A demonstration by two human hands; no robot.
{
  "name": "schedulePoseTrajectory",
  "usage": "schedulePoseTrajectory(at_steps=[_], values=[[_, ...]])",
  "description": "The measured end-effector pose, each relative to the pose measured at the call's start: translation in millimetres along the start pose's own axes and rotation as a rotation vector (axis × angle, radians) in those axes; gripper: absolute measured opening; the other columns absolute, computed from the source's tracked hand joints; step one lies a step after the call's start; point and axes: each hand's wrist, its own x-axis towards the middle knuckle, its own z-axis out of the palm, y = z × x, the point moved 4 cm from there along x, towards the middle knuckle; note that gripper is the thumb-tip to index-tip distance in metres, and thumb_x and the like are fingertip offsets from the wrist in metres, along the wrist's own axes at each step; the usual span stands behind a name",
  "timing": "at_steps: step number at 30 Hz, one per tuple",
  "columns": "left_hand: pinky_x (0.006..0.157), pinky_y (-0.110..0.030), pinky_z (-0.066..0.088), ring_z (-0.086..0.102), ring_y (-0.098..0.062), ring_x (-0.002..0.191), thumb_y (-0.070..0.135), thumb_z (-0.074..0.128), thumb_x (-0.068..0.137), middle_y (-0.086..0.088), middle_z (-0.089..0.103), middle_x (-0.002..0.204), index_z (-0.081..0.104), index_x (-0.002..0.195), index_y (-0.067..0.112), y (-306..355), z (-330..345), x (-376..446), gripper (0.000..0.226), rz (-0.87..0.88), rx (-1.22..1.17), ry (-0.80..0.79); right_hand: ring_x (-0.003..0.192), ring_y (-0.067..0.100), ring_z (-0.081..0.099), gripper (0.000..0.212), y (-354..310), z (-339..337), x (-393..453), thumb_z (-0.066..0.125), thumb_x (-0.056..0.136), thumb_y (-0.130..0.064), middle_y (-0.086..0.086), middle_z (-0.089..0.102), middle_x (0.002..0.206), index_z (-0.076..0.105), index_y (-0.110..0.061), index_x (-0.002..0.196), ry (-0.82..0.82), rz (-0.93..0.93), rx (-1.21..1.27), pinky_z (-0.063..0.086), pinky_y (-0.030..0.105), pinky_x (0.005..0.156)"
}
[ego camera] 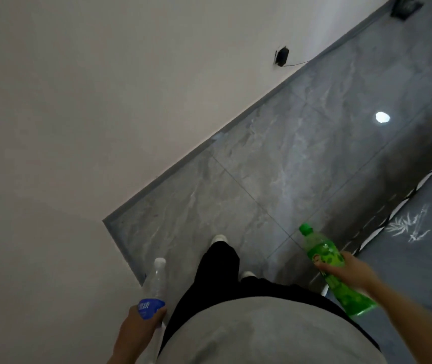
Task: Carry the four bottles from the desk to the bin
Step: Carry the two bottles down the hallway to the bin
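Two bottles in view, one per hand. The left hand point(141, 324) curls its fingers around a clear plastic bottle with a blue label point(154, 292) (white cap forward). The right hand point(348, 270) grips a green plastic bottle point(327, 261) above the grey tiled floor point(275, 166).

Person seen from above by the head-worn camera. The torso is covered by a light grey top point(256, 334) of smooth, plain fabric with a rounded lower hem. Beneath it are loose black trousers point(217, 274), wide in the leg and falling in soft folds. Two white shoes show at the trouser cuffs: one toe ahead point(219, 237), the other nearer point(246, 274). Both forearms are bare, without sleeves; the left hand point(141, 324) and right hand point(351, 269) carry no visible rings or watches.
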Motion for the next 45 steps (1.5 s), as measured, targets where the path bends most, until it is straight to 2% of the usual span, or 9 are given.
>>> schedulePoseTrajectory(at_steps=[6,9,12,15,20,28,31,35,45], values=[[0.065,-0.029,0.039,0.054,-0.021,0.078,0.040,0.075,0.071,-0.006,0.059,0.087,0.054,0.091,0.018,116.4,-61.8,61.7,0.037,0.172,0.121,0.026,0.080,0.026,0.060,0.050,-28.5,-1.3,6.6,0.074,0.075,-0.041,0.016,0.066,0.094,0.061,-0.005,0.107,0.050,0.159,0.141,0.044,0.029,0.072],[0.059,-0.026,0.042,0.061,-0.019,0.073,0.039,0.074,0.071,-0.002,0.065,0.079,0.061,0.083,0.017,194.0,-80.3,92.1,0.028,0.308,0.217,-0.046,0.061,0.018,0.056,0.028,-31.3,1.4,2.2,0.076,0.074,-0.035,0.005,0.063,0.066,0.064,-0.011,0.082,0.093,0.229,0.241,0.040,0.025,0.056],[0.060,-0.028,0.045,0.062,-0.019,0.070,0.038,0.074,0.071,-0.005,0.067,0.076,0.062,0.079,0.018,274.4,-83.7,114.8,0.025,0.397,0.297,-0.094,0.072,0.023,0.059,0.030,-20.6,4.8,5.3,0.075,0.075,-0.037,0.011,0.066,0.081,0.062,-0.014,0.088,0.076,0.318,0.324,0.042,0.028,0.066],[0.058,-0.026,0.044,0.063,-0.019,0.068,0.039,0.073,0.072,-0.005,0.067,0.075,0.063,0.078,0.017,353.4,-71.9,130.1,0.025,0.498,0.366,-0.152,0.069,0.021,0.061,0.025,-14.5,1.4,15.5,0.074,0.074,-0.041,0.011,0.068,0.079,0.065,-0.019,0.082,0.047,0.399,0.382,0.042,0.026,0.060],[0.049,-0.014,0.035,0.050,0.002,0.058,0.034,0.076,0.072,0.015,0.053,0.067,0.046,0.067,0.034,461.3,-41.5,138.9,0.030,0.600,0.382,-0.166,0.073,0.026,0.063,0.036,-22.0,-38.2,61.5,0.072,0.075,-0.043,0.014,0.069,0.081,0.069,-0.010,0.089,0.096,0.448,0.499,0.043,0.029,0.068],[0.055,-0.025,0.037,0.050,-0.015,0.059,0.031,0.077,0.071,0.008,0.049,0.062,0.039,0.063,0.030,559.2,-21.2,164.0,0.039,0.558,0.426,-0.135,0.081,0.028,0.063,0.049,-75.4,-158.5,146.0,0.070,0.075,-0.048,0.014,0.069,0.092,0.067,-0.009,0.104,0.176,0.369,0.594,0.046,0.031,0.074],[0.064,-0.029,0.038,0.052,-0.022,0.078,0.038,0.077,0.070,-0.002,0.056,0.079,0.048,0.076,0.024,593.7,-18.0,182.8,0.033,0.468,0.433,-0.159,0.089,0.030,0.065,0.053,-93.1,-196.4,179.2,0.069,0.075,-0.050,0.015,0.070,0.098,0.066,-0.010,0.108,0.178,0.358,0.603,0.047,0.032,0.078],[0.075,-0.029,0.039,0.055,-0.024,0.094,0.044,0.076,0.069,-0.014,0.060,0.114,0.049,0.118,0.009,657.6,-6.4,213.9,0.067,0.427,0.517,-0.189,0.086,0.028,0.062,0.057,-106.3,-236.4,217.1,0.069,0.075,-0.051,0.013,0.066,0.096,0.062,-0.008,0.111,0.180,0.407,0.636,0.045,0.030,0.076],[0.063,-0.028,0.037,0.052,-0.021,0.080,0.045,0.073,0.071,-0.010,0.061,0.103,0.050,0.114,0.010,904.0,72.3,213.9,0.060,0.689,0.724,-0.212,0.085,0.033,0.067,0.045,-103.5,-303.6,257.9,0.069,0.078,-0.045,0.020,0.071,0.092,0.068,-0.006,0.101,0.126,0.560,0.812,0.050,0.038,0.084]])
